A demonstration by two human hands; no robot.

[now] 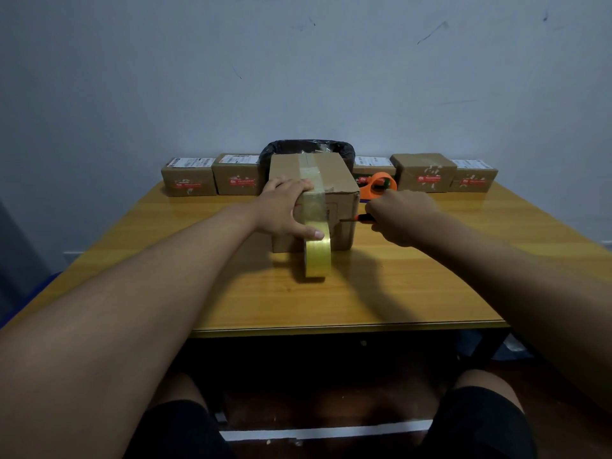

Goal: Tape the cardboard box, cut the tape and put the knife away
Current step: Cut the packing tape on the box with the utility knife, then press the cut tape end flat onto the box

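A: Cardboard box (pixel 341 180), mid-table, a little toward the far edge. Clear tape (pixel 311 173) run along the top and down the near face to the tape roll (pixel 318 256), standing on edge on the table (pixel 414 286) right against the box.

B: Hands?

A: Left hand (pixel 284 207) spread over the box's near top edge, thumb down on the roll, pinning strip and box together. Right hand (pixel 400 217) clenched round the knife (pixel 359 218): orange handle, dark blade aimed left at the taped face, tip touching or nearly so; hard to tell.

B: So, cutting about to happen. Risks?

A: Judging from here: thumb close beside the blade's line, so a slip leftward could nick it. Too much push could score the cardboard rather than only the tape. Slack in the strip could mean a ragged tear, or the loose end folding back onto itself. Roll could tip or roll off once freed.

B: And around it?

A: Yellow wooden tabletop, glossy, bare along the near edge. Along the far edge, a row of small parcels (pixel 188 180) with red labels, an orange tape dispenser (pixel 381 185) just behind the right hand, a black-lined bin (pixel 281 147) behind the box. Plain scuffed pale wall (pixel 298 77) beyond. Dim room, dark under the table.
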